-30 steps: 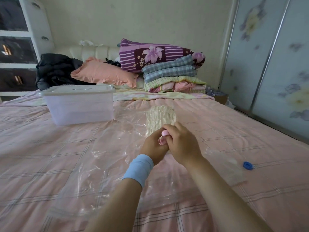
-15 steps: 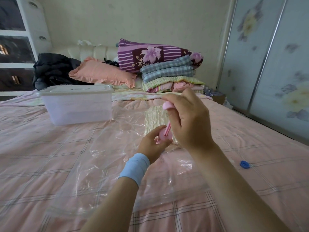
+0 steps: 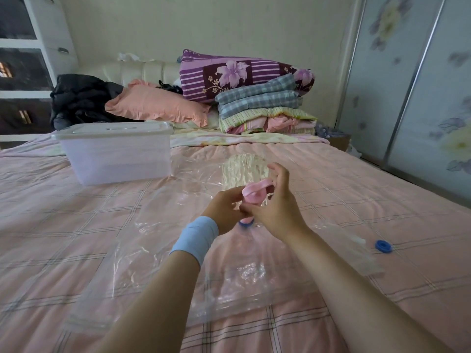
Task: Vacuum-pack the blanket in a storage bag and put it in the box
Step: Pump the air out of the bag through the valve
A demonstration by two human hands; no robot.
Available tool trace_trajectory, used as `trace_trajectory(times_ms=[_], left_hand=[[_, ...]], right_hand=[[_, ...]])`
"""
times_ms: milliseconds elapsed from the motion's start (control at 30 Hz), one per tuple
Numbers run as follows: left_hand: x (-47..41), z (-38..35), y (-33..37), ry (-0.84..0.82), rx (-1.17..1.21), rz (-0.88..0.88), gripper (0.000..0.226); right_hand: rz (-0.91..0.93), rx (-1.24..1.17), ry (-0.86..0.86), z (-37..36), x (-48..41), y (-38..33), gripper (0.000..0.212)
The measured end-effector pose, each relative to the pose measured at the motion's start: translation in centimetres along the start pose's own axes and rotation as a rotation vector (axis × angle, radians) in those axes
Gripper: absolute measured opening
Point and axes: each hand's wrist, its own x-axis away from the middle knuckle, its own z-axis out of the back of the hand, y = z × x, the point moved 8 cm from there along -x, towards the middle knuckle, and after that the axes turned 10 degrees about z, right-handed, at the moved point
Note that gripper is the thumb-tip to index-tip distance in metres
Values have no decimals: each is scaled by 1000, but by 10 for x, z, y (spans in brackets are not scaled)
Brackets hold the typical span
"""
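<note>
Pink pump (image 3: pixel 254 193) gripped w/ both: L hand (image 3: pixel 224 210) round body, R hand (image 3: pixel 277 207) curled on top. Blanket (image 3: pixel 239 169) in clear bag (image 3: pixel 153 250) just beyond; blue cap (image 3: pixel 383 246) right of R hand.

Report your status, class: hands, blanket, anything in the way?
Left grip and right grip both hold pink pump on blue valve. Blanket inside storage bag. Box lid on; blue cap loose on bed, off right.

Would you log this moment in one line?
left hand: grips pink pump | right hand: grips same | blue cap: aside | box: lidded
</note>
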Motion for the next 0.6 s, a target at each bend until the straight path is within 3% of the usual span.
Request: trace_trajectory(times_ms=[133,233,433,533,600], left_hand=[[-5,8,-1,135,25,23,29],[-6,12,0,222,23,41,35],[-12,-6,-5,-16,26,-27,60],[-18,-4,-11,24,-16,-25,37],[-20,2,-14,94,15,11,35]], right_hand=[[-12,-49,10,-2,-6,8,68],[-4,-110,-38,-10,-9,9,48],[-53,-45,33,-5,-17,17,65],[-48,-128,-1,-1,-19,19,72],[-57,-198,-27,-6,-18,19,72]])
